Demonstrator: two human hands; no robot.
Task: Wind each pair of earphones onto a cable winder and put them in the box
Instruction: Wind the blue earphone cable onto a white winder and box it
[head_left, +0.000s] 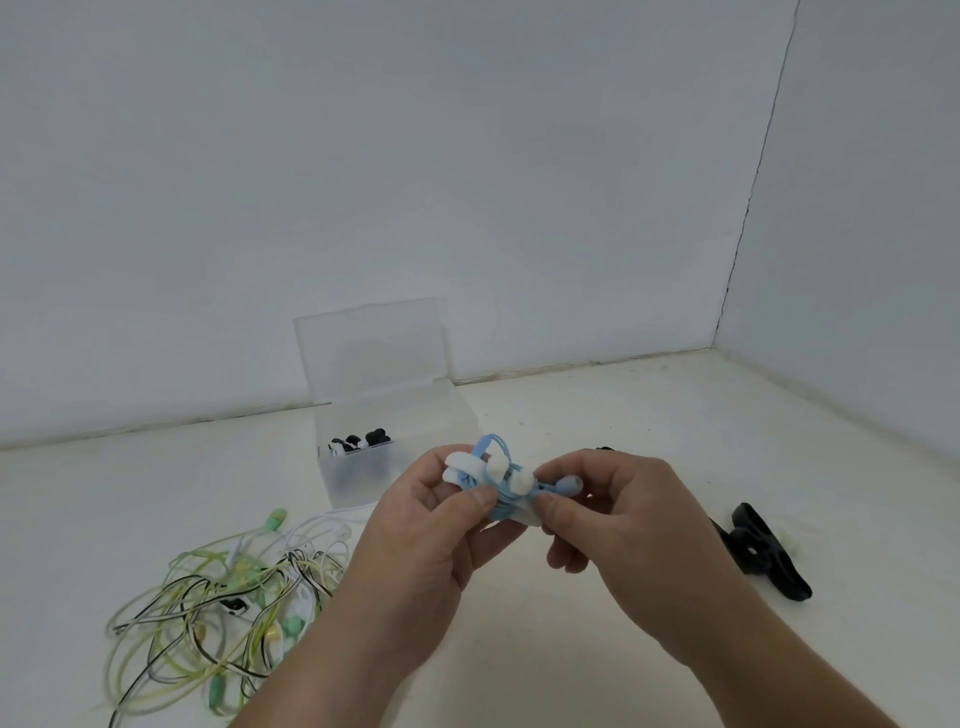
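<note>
Midway through the task, both hands work one set above the table (649, 415). The left hand (431, 525) pinches the white winder (462, 463) between thumb and curled fingers. The right hand (623, 525) pinches the loose end of the blue earphones (500, 503) at the winder's right edge, with one bud (569, 486) showing beside its thumb. Most of the blue cord is wrapped round the winder. A short loop stands up behind it, so the winding looks nearly finished but not yet secured.

The box (353, 480) stands open just beyond the hands, lid raised, and holds a black-and-white bundle (358, 442), apparently a set already done. Left of the hands, a tangled pile (223, 597) of green, yellow, white and striped earphones lies unwound, several sets by appearance. A black winder (763, 551), seemingly spare, lies to the right. Remaining: finish the blue set, box it, then wind the pile.
</note>
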